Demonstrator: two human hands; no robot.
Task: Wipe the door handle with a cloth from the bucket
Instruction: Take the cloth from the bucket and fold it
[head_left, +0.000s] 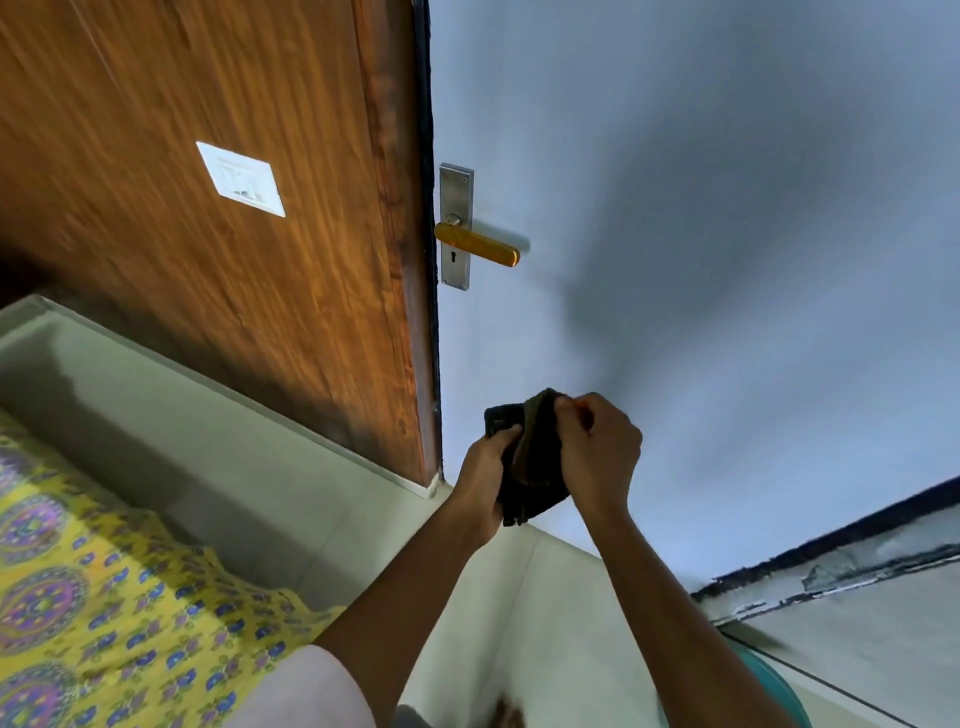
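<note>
Head view, tilted and looking toward a pale blue-grey door (701, 208) beside a wood-grain panel (234, 156).

Dark cloth (530, 467) held up in front of the door's lower part, bunched and partly folded, hanging slack between both hands. Left hand (485, 470) closed on the cloth's left edge, thumb pressed over the fabric near the top corner. Right hand (597, 452) curled on the cloth's right side, fingertips (563, 402) pinching the upper fold.

Door handle (478, 243) well above the cloth and apart from it: a gold-coloured lever, pointing right, mounted on a long steel backplate (456, 228) with a keyhole below the lever. Backplate just beside the door's dark left edge.

White switch plate (241, 179) on the wood panel, left of the handle. Pale tiled floor (260, 441) under the panel. Yellow patterned fabric (104, 597) with purple and blue medallions at lower left. Light sleeve (306, 691) at the bottom edge, near the left forearm. Teal curved rim (769, 680) at lower right, behind the right forearm; whether a bucket, cannot tell.
</note>
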